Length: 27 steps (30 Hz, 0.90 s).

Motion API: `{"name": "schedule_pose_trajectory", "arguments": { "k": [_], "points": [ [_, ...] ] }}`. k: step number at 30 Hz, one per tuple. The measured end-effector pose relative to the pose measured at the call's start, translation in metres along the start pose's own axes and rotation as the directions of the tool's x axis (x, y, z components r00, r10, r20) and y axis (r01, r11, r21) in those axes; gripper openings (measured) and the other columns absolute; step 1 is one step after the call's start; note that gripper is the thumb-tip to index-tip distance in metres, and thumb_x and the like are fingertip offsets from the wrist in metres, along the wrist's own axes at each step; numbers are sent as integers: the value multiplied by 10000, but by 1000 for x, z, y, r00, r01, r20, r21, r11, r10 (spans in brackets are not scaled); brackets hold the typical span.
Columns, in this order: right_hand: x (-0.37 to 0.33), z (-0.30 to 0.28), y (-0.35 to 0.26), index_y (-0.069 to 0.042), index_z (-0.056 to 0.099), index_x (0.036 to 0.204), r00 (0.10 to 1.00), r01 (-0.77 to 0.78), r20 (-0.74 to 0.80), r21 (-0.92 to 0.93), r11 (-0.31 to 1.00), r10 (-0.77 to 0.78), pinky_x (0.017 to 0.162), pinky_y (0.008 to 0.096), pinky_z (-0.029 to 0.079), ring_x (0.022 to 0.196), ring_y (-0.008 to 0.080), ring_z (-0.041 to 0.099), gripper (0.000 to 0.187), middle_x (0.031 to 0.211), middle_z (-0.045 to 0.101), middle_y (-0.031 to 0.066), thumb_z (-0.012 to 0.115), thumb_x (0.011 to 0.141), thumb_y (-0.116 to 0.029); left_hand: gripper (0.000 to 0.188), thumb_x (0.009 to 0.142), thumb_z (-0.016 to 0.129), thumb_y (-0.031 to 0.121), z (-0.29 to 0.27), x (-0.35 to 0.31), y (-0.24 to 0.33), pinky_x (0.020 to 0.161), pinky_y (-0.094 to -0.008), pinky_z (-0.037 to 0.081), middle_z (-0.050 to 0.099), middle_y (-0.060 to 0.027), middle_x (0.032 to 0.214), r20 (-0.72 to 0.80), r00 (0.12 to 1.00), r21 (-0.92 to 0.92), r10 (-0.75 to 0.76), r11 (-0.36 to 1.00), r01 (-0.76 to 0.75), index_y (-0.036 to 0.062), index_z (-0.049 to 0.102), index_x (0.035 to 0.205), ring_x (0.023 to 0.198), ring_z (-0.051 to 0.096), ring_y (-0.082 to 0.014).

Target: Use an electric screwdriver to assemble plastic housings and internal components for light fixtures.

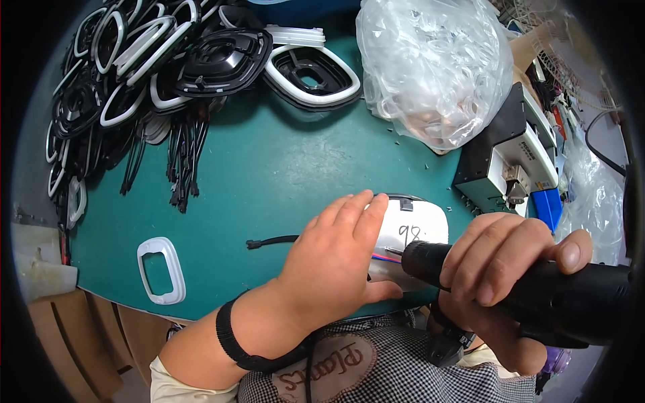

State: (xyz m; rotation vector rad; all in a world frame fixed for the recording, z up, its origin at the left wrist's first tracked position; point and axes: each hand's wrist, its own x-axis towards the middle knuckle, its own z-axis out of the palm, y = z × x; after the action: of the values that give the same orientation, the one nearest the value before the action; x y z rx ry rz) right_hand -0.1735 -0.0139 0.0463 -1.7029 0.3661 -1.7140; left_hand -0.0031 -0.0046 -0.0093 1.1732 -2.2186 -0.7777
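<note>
A white-backed housing (pixel 395 232) with a dark rim and a handwritten mark lies on the green work mat in front of me. My left hand (pixel 336 258) spans its left part, fingers stretched to the far edge and thumb at the near edge, holding it. My right hand (pixel 510 265) is wrapped round a black power screwdriver (pixel 430 262). Its thin bit (pixel 394 251) points left at the housing beside red and blue wires (pixel 386 258); whether the bit touches a screw I cannot tell. A black cable with a connector (pixel 272 241) sticks out leftward from under my left hand.
A loose white frame (pixel 176 272) lies at left. Black-and-white ring housings (pixel 225 62) with hanging cables are heaped at the far left. A clear bag of parts (pixel 437 67) stands far right, beside a black-and-white bench device (pixel 504 158). Dark bits are scattered near it.
</note>
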Motion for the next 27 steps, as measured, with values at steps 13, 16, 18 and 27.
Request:
{"name": "schedule_pose_trajectory", "arguments": {
  "k": [13,16,18,27],
  "points": [
    [3,1,6,-115,381,1324,991,-126,53,133,983,120,464,295,511,494,157,578,728,725,582,38,761,811,-466,1016,604,871,394,1,-4,0,1033,-448,411,469,-249,1347,0,1000,7,14,1000,-14,-48,380,1377,1256,468,-397],
    [0,-4,5,-84,366,1345,987,-158,3,162,974,159,478,302,510,514,168,580,757,742,576,58,747,821,-475,1069,561,891,409,4,-5,-2,1033,-462,404,479,-253,1341,-14,1000,6,11,1000,-11,-40,376,1383,1228,486,-411],
    [-4,-6,5,-66,364,1345,989,-135,-38,171,976,143,475,300,506,512,173,574,768,744,563,64,750,820,-471,1077,547,898,399,3,-4,-1,1034,-459,405,482,-248,1339,-6,1000,7,2,1000,-2,-36,377,1383,1227,487,-407],
    [-16,-25,-3,-63,387,1364,950,-72,-292,134,988,109,509,305,480,528,156,519,752,765,505,56,631,868,-573,1107,546,892,454,-2,-2,9,1063,-468,372,463,-237,1375,75,995,136,-71,989,60,2,368,1411,1253,466,-402]
  ]
}}
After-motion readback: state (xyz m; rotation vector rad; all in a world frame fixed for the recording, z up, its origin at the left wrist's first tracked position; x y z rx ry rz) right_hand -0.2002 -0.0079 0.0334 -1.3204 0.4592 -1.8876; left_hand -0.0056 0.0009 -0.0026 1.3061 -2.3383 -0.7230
